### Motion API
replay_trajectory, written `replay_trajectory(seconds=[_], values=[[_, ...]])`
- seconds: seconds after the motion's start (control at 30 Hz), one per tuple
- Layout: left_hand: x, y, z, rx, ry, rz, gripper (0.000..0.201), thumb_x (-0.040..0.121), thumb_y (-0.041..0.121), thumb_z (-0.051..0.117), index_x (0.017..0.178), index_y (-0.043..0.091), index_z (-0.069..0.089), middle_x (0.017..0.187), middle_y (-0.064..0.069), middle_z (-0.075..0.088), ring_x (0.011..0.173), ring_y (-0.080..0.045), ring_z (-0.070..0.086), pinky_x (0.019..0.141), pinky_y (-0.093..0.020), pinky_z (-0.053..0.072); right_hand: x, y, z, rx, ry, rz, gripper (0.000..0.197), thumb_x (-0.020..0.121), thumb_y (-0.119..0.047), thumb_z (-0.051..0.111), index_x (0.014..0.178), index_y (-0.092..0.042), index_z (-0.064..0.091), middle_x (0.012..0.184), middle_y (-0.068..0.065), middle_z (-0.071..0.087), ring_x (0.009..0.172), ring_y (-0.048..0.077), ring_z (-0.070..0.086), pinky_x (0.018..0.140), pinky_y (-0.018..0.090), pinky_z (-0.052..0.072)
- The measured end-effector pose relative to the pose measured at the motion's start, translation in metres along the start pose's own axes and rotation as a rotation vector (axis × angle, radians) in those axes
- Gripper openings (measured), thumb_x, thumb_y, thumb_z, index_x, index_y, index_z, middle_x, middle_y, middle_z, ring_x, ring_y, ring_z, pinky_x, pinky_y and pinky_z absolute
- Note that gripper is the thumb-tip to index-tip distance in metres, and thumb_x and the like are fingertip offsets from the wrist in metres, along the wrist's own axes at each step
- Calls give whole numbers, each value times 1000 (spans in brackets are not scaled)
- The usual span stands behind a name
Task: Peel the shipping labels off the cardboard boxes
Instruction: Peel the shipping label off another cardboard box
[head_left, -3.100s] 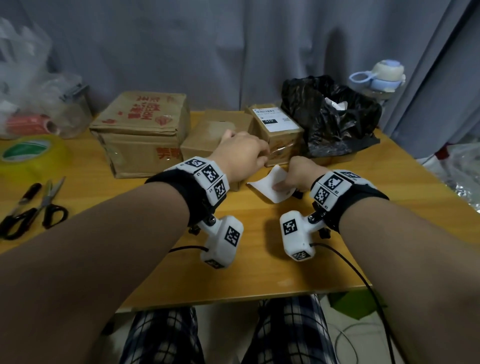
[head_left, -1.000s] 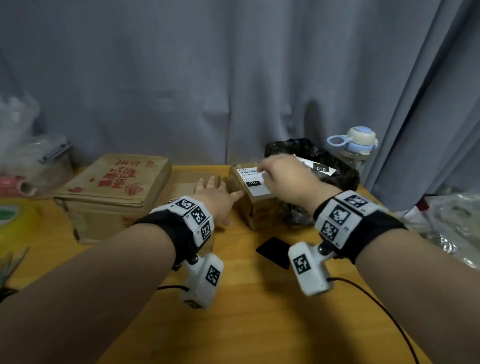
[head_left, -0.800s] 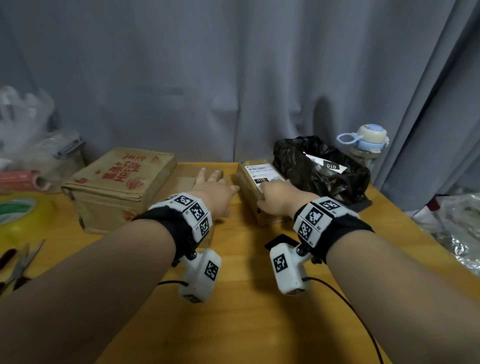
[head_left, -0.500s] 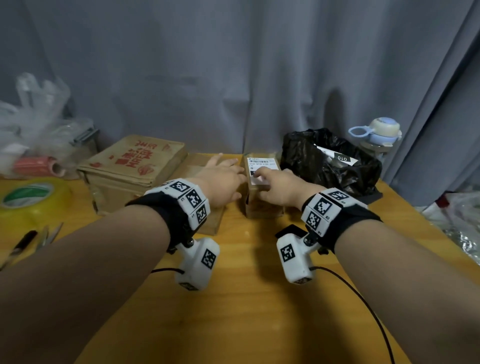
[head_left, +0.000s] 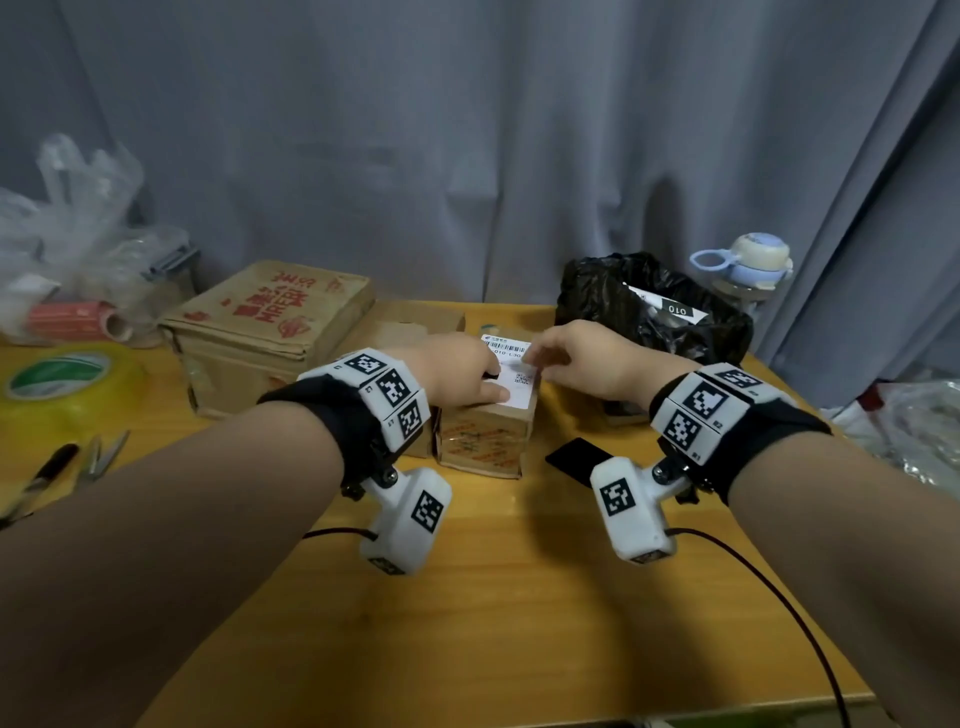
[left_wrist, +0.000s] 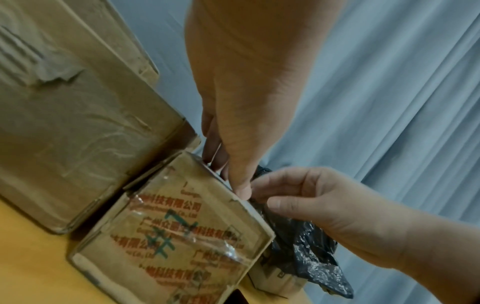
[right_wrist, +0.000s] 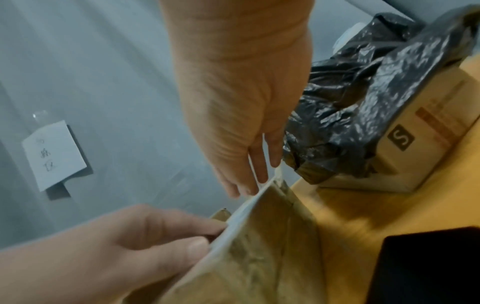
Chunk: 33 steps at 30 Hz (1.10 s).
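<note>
A small cardboard box (head_left: 483, 441) with red print stands mid-table, a white shipping label (head_left: 514, 387) stuck on its top. My left hand (head_left: 457, 374) lies on the box top, its thumb pressed flat across the label. My right hand (head_left: 576, 358) is at the label's right edge, blurred in the head view. The left wrist view shows the right hand (left_wrist: 306, 195) with thumb and curled forefinger pinching at that edge above the box (left_wrist: 182, 236). In the right wrist view, the label (right_wrist: 241, 211) is seen edge-on between both hands.
Left of the small box stand a large red-printed box (head_left: 270, 322) and a plain box (head_left: 410, 325). A black bag (head_left: 623, 296) holding a peeled label (head_left: 670, 306) and a bottle (head_left: 748, 265) are at the right. A black card (head_left: 576, 457), tape roll (head_left: 67, 374) and scissors (head_left: 98, 457) lie around.
My right hand came back from the black bag. Both hands drew the small box nearer and turned it. My left hand moved from the plain box onto the label.
</note>
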<state>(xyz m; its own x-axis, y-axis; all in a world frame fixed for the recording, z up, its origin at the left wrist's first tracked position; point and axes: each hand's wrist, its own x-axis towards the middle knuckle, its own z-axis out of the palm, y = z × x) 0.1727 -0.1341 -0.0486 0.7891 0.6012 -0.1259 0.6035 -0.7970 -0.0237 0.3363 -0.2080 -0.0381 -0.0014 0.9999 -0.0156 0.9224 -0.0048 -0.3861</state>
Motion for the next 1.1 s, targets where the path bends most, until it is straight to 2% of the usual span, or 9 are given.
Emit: replay_trajectory(seconds=[0.1, 0.23, 0.37, 0.47, 0.6, 0.8, 0.9, 1.0, 1.1], values=[[-3, -5, 0, -41, 16, 4, 42, 97, 36, 46, 132, 16, 55, 132, -5, 58, 119, -24, 53, 97, -35, 44, -1, 6, 6, -137, -10, 58, 31, 92, -20, 57, 121, -16, 63, 124, 3, 61, 115, 18, 55, 92, 20, 38], [-5, -11, 3, -49, -4, 52, 45, 93, 46, 48, 125, 16, 59, 120, -3, 62, 108, -24, 57, 90, -40, 47, 2, 6, 15, -160, -15, 68, 32, 96, -25, 50, 122, -13, 62, 131, 7, 57, 122, 23, 51, 103, 31, 38], [-5, -16, 2, -52, -24, 76, 56, 86, 60, 49, 125, 20, 59, 119, -1, 62, 106, -21, 57, 89, -40, 48, 9, 3, 14, -204, -48, 67, 37, 95, -31, 51, 126, -11, 58, 138, 9, 50, 133, 24, 41, 111, 31, 30], [-3, -15, 2, -60, -18, 60, 63, 84, 61, 51, 134, 22, 53, 128, 3, 59, 112, -19, 55, 92, -35, 46, 13, 2, 8, -241, -157, 92, 44, 93, -40, 52, 129, -16, 55, 141, 5, 47, 131, 24, 42, 110, 37, 35], [-1, -13, 1, -33, -30, 34, 65, 85, 62, 50, 137, 22, 50, 130, 2, 58, 113, -19, 54, 87, -30, 42, 11, -4, -1, -309, -264, 56, 50, 89, -45, 57, 133, -23, 53, 141, -1, 50, 131, 21, 43, 112, 37, 34], [-1, -9, 2, -14, -6, 24, 60, 86, 62, 48, 130, 21, 54, 123, -1, 61, 108, -21, 57, 87, -33, 45, 3, -15, -1, -228, -209, 26, 44, 87, -42, 61, 126, -22, 61, 130, -2, 60, 121, 18, 52, 106, 32, 39], [0, -8, 3, -19, 22, 28, 58, 86, 61, 49, 128, 21, 54, 124, 0, 59, 110, -21, 55, 88, -34, 43, 5, -16, 5, -248, -187, 62, 55, 89, -48, 56, 136, -20, 50, 132, 0, 56, 121, 20, 51, 100, 29, 41], [-2, -10, 4, -33, 19, 26, 60, 85, 62, 49, 130, 22, 53, 124, 1, 59, 111, -20, 55, 90, -34, 44, 9, -14, 7, -254, -259, 142, 72, 85, -55, 56, 146, -22, 33, 147, 1, 42, 132, 21, 42, 106, 29, 35], [-4, -10, 5, -39, 6, 21, 61, 85, 61, 50, 132, 22, 51, 122, 1, 61, 108, -20, 56, 86, -30, 42, 10, -18, 0, -238, -334, 180, 80, 81, -57, 61, 147, -23, 31, 150, 2, 35, 136, 22, 36, 110, 31, 31]])
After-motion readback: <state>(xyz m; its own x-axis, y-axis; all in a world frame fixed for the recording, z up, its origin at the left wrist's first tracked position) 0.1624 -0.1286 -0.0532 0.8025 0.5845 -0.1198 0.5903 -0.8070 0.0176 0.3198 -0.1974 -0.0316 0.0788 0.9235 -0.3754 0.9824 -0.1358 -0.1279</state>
